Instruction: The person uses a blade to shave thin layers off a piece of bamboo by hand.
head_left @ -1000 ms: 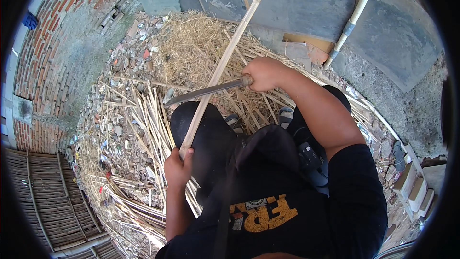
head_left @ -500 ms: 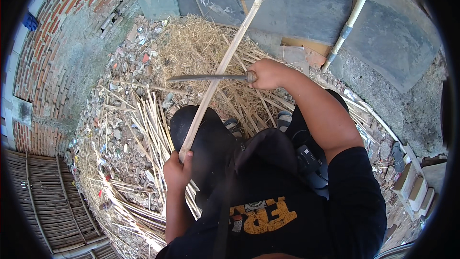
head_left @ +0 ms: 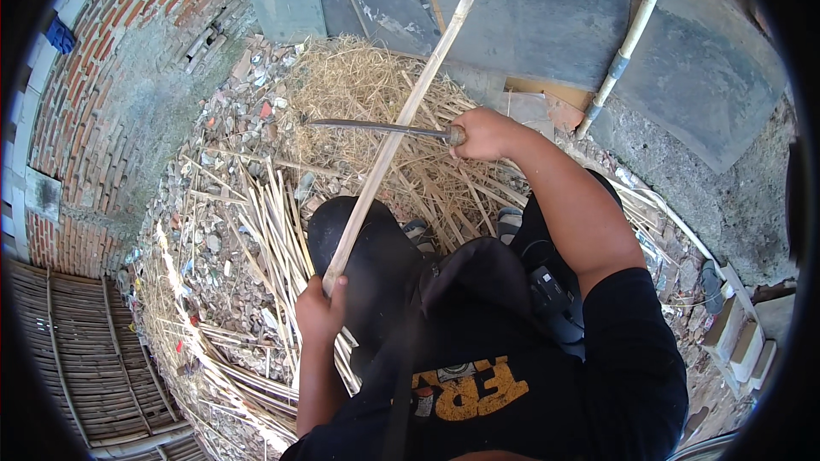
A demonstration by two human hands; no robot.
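My left hand (head_left: pixel 321 312) is closed round the lower end of a long, flat bamboo strip (head_left: pixel 389 149). The strip slants up and away to the right, passing over my left knee. In my right hand (head_left: pixel 485 134) is the handle of a machete (head_left: pixel 359 125), its dark blade pointing left. The blade lies across the strip at about the middle of its length; whether its edge is cutting in cannot be made out. Behind the strip, a heap of fine pale shavings (head_left: pixel 342 77) covers the ground.
A bundle of split bamboo strips (head_left: pixel 275 222) lies left of my left knee, on rubble. A brick wall (head_left: pixel 94 111) rises on the left, grey panels (head_left: pixel 555 17) at the back. A pale pipe (head_left: pixel 634 34) leans at far right. A slatted bamboo panel (head_left: pixel 81 350) is at lower left.
The machete blade has tilted slightly and shifted a little right along with my right hand. The strip's far end sits slightly lower and to the right. Both hands keep their hold.
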